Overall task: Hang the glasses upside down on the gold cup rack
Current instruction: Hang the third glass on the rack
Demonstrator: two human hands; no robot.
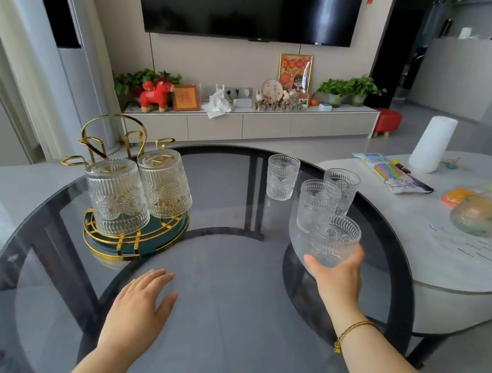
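The gold cup rack (98, 143) stands on a round green and gold tray (139, 241) at the left of the dark glass table (222, 299). Two embossed clear glasses hang upside down on it: one (117, 197) at the front left, another (166, 187) to its right. Three more glasses stand upright on the table at the right, one (282, 176) set apart, two (318, 201) (344, 187) close together. My right hand (338, 277) grips a further glass (334, 240) from below, upright and slightly tilted. My left hand (141, 306) lies flat on the table, fingers apart, holding nothing.
A lighter side table (468, 266) adjoins at the right, carrying a white cylinder (433, 143), a packet of coloured straws (393, 173), an orange item and a glass bowl (477, 215). Beyond the table are a TV console and a red stool.
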